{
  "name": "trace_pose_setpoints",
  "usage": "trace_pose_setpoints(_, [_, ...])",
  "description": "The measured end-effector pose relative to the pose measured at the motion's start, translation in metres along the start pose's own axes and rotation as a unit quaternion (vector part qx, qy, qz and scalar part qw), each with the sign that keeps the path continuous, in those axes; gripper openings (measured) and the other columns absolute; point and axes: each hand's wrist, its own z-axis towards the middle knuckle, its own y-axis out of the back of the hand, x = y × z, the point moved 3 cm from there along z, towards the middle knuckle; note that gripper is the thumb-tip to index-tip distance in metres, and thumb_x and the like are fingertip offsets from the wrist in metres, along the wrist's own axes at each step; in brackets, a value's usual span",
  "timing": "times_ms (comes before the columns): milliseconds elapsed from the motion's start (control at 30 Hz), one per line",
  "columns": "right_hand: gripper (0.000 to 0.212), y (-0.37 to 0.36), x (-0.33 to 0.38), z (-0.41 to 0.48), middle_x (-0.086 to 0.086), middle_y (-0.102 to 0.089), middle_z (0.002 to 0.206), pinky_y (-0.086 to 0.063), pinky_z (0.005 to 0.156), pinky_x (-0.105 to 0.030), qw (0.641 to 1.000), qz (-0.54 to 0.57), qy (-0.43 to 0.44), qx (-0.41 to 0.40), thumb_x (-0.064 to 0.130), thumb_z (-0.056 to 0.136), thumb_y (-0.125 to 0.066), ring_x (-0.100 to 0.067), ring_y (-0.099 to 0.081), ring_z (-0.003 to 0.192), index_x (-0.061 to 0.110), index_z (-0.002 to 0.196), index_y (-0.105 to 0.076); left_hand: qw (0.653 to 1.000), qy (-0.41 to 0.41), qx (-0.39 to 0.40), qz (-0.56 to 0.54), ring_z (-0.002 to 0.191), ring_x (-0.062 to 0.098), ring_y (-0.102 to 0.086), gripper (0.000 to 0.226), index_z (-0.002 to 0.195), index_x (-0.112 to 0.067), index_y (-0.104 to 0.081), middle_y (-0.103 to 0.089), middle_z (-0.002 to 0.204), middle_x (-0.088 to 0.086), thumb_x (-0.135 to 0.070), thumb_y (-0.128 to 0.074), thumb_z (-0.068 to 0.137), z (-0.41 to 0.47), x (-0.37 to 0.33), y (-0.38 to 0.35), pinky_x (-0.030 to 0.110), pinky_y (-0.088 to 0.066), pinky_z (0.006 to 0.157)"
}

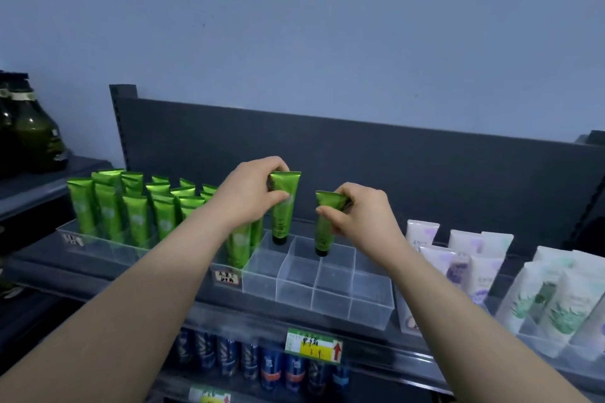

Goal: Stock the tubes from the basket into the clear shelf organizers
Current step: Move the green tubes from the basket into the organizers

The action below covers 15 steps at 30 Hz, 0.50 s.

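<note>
Left hand (253, 188) and right hand (358, 211) each pinching green tube (284, 203), (325, 226), caps down over clear organizer (327, 294); placement step, seemingly rear cells; next: lower, release

Dark green bottles (31, 137) stand far left.

front cells of the clear organizer (334, 296) are wide open from above, easy drop-in. Packed green tubes (137, 206) wall off the left, white tubes (471, 255) crowd the right, dark back panel (425, 167) blocks behind
</note>
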Motion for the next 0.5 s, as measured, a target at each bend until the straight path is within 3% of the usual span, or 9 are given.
trace_pose_setpoints(67, [0.02,-0.003,-0.007,0.011,-0.001,-0.067,0.064,-0.057,0.065,-0.042,1.0,-0.003,0.013,-0.003,0.031,0.076,-0.078,-0.019,-0.067,0.063,0.017,0.08,-0.064,0.999,0.009,0.02,0.034,0.074,0.012,-0.056,0.021,0.089,-0.029,-0.059,-0.059,0.079,-0.013,-0.027,-0.076,0.078,0.012,0.009,-0.01,0.03,-0.045,0.068])
trace_pose_setpoints(167, [0.02,-0.007,-0.014,0.026,0.003,-0.067,0.071,-0.055,0.068,-0.037,0.998,-0.054,0.024,-0.014,0.04,0.075,-0.076,-0.019,-0.065,0.07,0.024,0.083,-0.067,0.994,0.015,0.032,0.099,0.086,0.015,-0.054,0.021,0.094,-0.03,-0.059,-0.058,0.089,-0.014,-0.033,-0.074,0.079,0.028,0.02,-0.024,0.029,-0.039,0.07])
trace_pose_setpoints(500, [0.022,-0.028,-0.024,0.047,0.008,-0.068,0.076,-0.051,0.068,-0.031,0.993,-0.12,0.014,-0.006,0.048,0.077,-0.071,-0.015,-0.062,0.076,0.028,0.087,-0.067,0.968,-0.02,0.138,0.209,0.102,0.018,-0.056,0.031,0.104,-0.028,-0.059,-0.063,0.11,-0.008,-0.039,-0.073,0.079,0.061,0.05,-0.056,0.03,-0.033,0.085])
